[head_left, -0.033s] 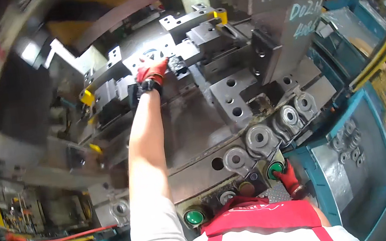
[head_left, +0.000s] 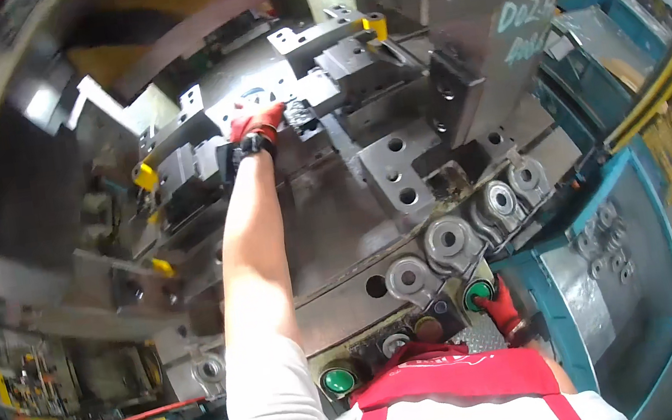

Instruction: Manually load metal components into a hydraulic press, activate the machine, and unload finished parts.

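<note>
My left hand, in a red glove with a dark band at the wrist, reaches far into the metal die of a press. Its thumb and a finger are spread beside a bright round metal form; nothing held shows in it, and its underside is hidden. A dark block with a rough shiny top sits just right of the thumb. On the control panel, my right hand, also red-gloved, has its thumb at a green push button, with the other fingers apart along the button's right side.
Several grey ring-ended metal parts lie along the press's front edge. A second green button is at the panel's left. More such parts lie in a blue-rimmed bin at right. A tall steel block stands right of the die.
The picture has shifted slightly, so the die appears a little further left. Both hands stay at the same places, the left at the round form, the right at the green button.
</note>
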{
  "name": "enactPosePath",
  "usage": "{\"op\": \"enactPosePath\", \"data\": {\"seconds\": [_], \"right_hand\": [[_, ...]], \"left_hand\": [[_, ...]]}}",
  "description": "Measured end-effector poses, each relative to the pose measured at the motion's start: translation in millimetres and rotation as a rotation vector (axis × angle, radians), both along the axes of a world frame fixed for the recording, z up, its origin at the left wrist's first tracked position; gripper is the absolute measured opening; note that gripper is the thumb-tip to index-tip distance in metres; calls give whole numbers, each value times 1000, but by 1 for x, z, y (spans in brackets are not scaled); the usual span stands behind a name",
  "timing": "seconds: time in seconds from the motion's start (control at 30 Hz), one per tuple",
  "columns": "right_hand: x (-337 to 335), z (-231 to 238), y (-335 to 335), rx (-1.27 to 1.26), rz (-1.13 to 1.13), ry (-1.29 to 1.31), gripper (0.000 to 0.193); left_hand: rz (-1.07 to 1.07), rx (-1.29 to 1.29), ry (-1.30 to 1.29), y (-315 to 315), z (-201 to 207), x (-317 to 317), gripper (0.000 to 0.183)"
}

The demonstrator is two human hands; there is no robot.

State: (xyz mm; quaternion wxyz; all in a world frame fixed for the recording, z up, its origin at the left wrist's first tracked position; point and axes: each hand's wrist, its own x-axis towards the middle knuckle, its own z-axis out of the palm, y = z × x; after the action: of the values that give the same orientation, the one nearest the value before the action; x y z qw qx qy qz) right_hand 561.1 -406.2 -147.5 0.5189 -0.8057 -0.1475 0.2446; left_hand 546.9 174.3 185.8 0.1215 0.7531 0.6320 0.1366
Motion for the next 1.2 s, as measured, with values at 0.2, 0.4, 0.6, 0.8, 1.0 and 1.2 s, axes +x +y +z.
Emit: {"op": "enactPosePath", "data": {"seconds": [0.2,0.4,0.6,0.8,1.0,1.2], "right_hand": [[-6,48,8,-238,-40,-27,96],[-3,74,19,-428,19,-180,88],[-10,83,23,-355,-1,-223,78],[-18,78,13,-384,-7,-217,80],[-19,73,6,-227,-122,-214,65],[-1,133,48,9,-78,-592,64]], "left_hand": [[-30,-130,-13,6,8,19,111],[-8,-57,-15,8,9,12,116],[48,-74,-1,-3,14,17,116],[63,-132,1,-4,17,15,117],[14,-11,-169,0,22,-4,119],[-221,260,-541,-68,24,-88,114]]}}
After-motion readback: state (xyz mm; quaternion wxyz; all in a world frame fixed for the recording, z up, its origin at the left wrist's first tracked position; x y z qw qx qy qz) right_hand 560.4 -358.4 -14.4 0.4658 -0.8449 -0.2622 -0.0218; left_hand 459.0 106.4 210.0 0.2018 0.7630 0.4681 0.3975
